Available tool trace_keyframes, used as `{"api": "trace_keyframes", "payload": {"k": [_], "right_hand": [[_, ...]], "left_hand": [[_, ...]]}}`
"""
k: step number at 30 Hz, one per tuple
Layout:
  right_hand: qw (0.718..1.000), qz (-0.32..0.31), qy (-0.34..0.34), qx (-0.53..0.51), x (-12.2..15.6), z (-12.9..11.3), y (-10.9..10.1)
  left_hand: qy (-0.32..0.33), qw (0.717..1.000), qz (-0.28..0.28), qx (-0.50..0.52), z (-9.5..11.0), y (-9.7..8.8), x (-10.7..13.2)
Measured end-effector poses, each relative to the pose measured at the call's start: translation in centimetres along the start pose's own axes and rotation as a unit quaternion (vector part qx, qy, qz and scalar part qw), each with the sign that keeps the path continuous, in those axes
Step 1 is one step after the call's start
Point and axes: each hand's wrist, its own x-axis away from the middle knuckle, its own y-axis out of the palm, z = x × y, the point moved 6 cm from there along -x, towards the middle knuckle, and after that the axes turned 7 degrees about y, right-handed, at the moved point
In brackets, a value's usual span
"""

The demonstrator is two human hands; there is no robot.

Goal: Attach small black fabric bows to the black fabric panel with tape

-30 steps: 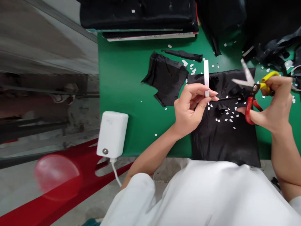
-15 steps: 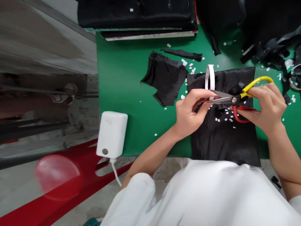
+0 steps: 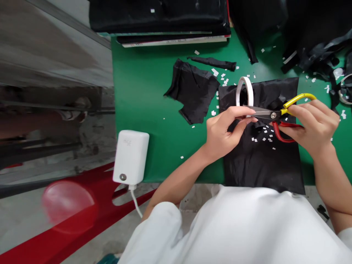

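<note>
My left hand (image 3: 224, 130) pinches a small white ring of tape (image 3: 244, 91), holding it upright over a black cloth sheet (image 3: 264, 157). My right hand (image 3: 313, 126) grips scissors (image 3: 271, 115) with one yellow and one red handle. The blades point left, nearly closed, and reach the tape's lower edge by my left fingertips. Several tiny white snippets (image 3: 265, 135) lie on the black sheet under the scissors.
A green table (image 3: 143, 95) holds a crumpled black cloth piece (image 3: 192, 90), a black strip (image 3: 213, 63) and scattered white bits. Black stacked material (image 3: 159, 16) lies at the far edge, black scraps (image 3: 316, 47) at the right. A white power adapter (image 3: 130, 157) hangs at the table's near-left edge.
My right hand swung the scissors from raised and open down to the left, closing the blades at the tape. The tape turned from edge-on to showing its loop.
</note>
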Motion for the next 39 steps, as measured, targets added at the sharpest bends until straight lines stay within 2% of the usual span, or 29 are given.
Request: {"api": "trace_keyframes", "payload": {"k": [4, 10, 14, 20, 21, 25, 28, 31, 34, 35, 39], "right_hand": [[1.000, 0.014, -0.012, 0.016, 0.1, 0.0, 0.0], [1.000, -0.004, 0.016, -0.007, 0.4, 0.4, 0.0], [1.000, 0.003, 0.012, 0.002, 0.7, 0.4, -0.1], [0.992, -0.098, 0.074, 0.033, 1.3, 1.2, 0.7], [0.993, -0.096, 0.069, 0.031, 1.3, 1.1, 0.6], [0.999, -0.024, 0.011, 0.047, 1.0, 0.5, 0.1], [0.998, 0.014, 0.009, 0.063, 0.6, 0.5, -0.1], [0.995, 0.035, 0.060, 0.077, 0.5, 1.3, -0.2], [0.983, 0.024, 0.152, 0.097, 0.9, 3.0, -0.1], [0.976, 0.007, 0.187, 0.113, 1.1, 3.8, 0.1], [0.932, -0.091, 0.310, 0.164, 2.3, 7.0, 1.2]], "left_hand": [[0.010, 1.000, -0.007, -0.006, 0.2, 0.0, -0.1], [0.016, 1.000, -0.010, -0.008, 0.2, 0.0, 0.0], [0.017, 0.999, -0.013, -0.028, 0.3, 0.0, 0.0], [0.039, 0.998, -0.018, -0.041, 0.4, -0.2, -0.1], [0.044, 0.998, -0.023, -0.041, 0.3, -0.1, -0.1], [0.065, 0.995, -0.043, -0.056, 0.3, -0.1, 0.0], [0.078, 0.994, -0.037, -0.073, 0.7, -0.2, 0.0], [0.082, 0.989, -0.014, -0.120, 0.7, -0.5, -0.1], [0.062, 0.972, 0.027, -0.226, -0.3, -1.5, -0.1], [0.050, 0.964, 0.035, -0.260, -0.9, -1.8, 0.0], [-0.036, 0.942, 0.010, -0.334, -4.3, -3.1, 0.7]]}}
